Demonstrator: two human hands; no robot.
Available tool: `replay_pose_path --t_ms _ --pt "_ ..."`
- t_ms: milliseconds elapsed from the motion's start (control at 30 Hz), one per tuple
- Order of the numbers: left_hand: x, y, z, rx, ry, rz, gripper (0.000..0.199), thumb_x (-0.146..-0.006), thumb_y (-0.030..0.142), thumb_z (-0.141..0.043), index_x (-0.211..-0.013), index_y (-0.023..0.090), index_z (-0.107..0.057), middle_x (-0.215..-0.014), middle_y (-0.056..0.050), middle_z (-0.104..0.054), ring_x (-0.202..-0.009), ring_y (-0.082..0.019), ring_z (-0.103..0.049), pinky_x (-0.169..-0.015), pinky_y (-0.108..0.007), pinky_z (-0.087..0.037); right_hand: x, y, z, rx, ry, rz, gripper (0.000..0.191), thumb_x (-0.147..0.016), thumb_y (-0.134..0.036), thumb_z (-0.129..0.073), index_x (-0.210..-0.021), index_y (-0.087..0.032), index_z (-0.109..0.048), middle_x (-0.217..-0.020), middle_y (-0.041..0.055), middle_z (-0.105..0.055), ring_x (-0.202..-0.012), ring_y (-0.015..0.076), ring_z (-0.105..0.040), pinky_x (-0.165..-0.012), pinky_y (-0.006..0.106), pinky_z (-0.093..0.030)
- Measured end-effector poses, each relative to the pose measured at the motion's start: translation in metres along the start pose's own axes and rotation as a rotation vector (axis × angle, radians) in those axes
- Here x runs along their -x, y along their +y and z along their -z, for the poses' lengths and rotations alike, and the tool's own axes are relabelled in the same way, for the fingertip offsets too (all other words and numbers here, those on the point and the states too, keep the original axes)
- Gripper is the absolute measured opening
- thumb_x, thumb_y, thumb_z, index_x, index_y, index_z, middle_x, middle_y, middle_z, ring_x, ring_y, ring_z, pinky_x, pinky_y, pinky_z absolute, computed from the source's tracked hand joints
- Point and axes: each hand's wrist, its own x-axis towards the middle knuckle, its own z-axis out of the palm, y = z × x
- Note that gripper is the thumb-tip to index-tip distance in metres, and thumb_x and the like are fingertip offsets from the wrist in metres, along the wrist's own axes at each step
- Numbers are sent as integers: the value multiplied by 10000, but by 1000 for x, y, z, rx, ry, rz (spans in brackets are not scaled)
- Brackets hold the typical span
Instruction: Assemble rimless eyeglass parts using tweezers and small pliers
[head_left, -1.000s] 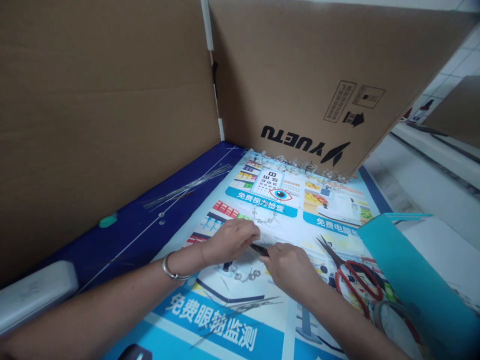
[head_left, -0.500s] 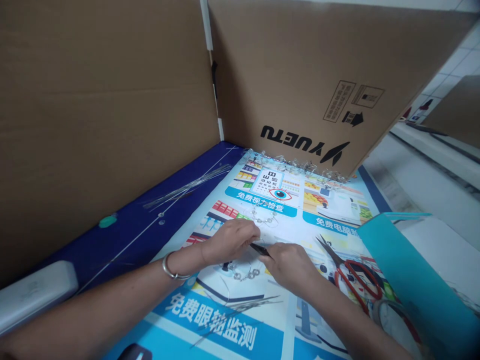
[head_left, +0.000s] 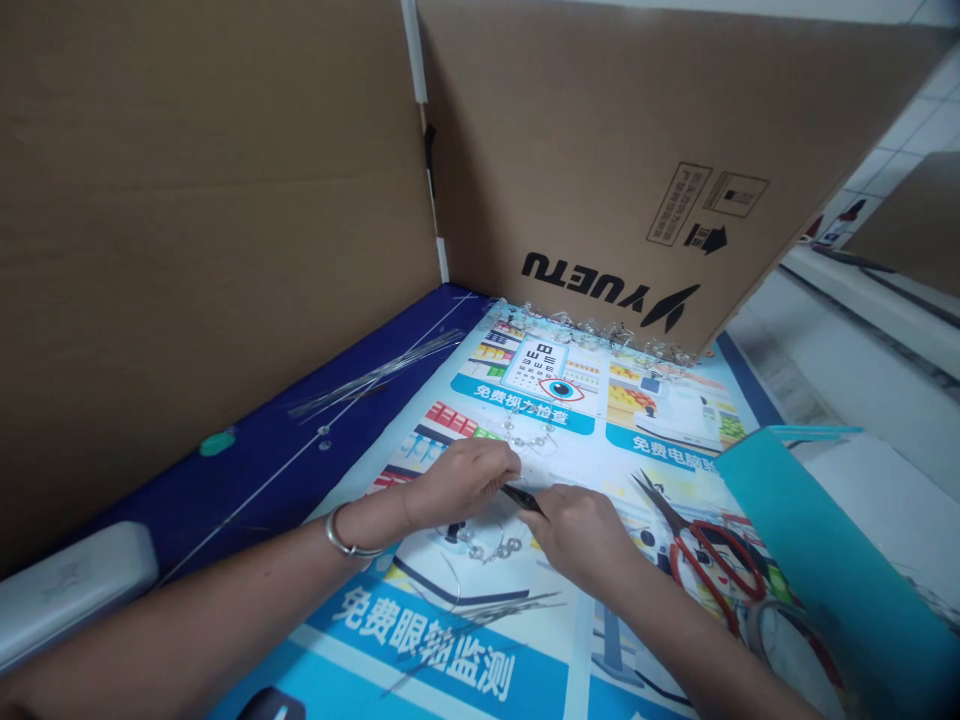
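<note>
My left hand [head_left: 469, 478], with a silver bangle [head_left: 346, 535] on the wrist, is closed in a pinch near the middle of the printed sheet. Thin wire shows at its fingertips. My right hand [head_left: 577, 525] grips a dark, narrow tool [head_left: 523, 497], whose tip reaches the left fingertips. A ring of clear beads [head_left: 491, 545] lies just below the hands, and another beaded loop [head_left: 529, 432] is above them. Several thin wires [head_left: 487, 615] are spread on the sheet nearer me.
Red-handled scissors [head_left: 705, 550], a roll of tape [head_left: 795, 640] and a teal box [head_left: 840, 560] are at the right. Clear beaded pieces [head_left: 600, 330] line the cardboard wall [head_left: 600, 150]. A wire bundle [head_left: 382, 372] and a white case [head_left: 75, 590] are at the left.
</note>
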Motion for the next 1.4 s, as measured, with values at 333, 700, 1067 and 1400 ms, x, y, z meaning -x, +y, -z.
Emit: replay_pose_path --t_ms 333,700,1067,1400 --pt "0 1 0 -6 -5 27 96 -830 131 -379 -822 165 -469 -752 -23 -560 -690 -128 -491 -633 -238 -383 -2 1 5 -20 -28 8 358 -871 -446 -328 -804 -201 -580 -780 30 -628 -697 172 -568 -570 253 -321" --pt "0 1 0 -2 4 10 102 -825 120 -377 -828 164 -469 -747 -19 -557 -685 -124 -491 -626 -230 -383 -2 2 1 -38 -9 28 347 -872 -442 -332 -803 -204 -575 -786 23 -630 -700 175 -568 -569 258 -316" --pt "-1 0 0 25 20 -18 114 -822 115 -371 -833 165 -472 -749 -22 -557 -685 -124 -495 -620 -234 -390 -4 4 -1 -41 -9 34 351 -873 -440 -333 -803 -190 -569 -792 32 -634 -702 169 -567 -577 253 -311" --pt "-1 1 1 17 12 -10 122 -823 109 -362 -837 165 -470 -756 -21 -556 -696 -123 -503 -626 -232 -393 -6 5 4 -40 -36 53 386 -881 -443 -313 -783 -181 -580 -764 30 -640 -689 161 -574 -568 249 -286"
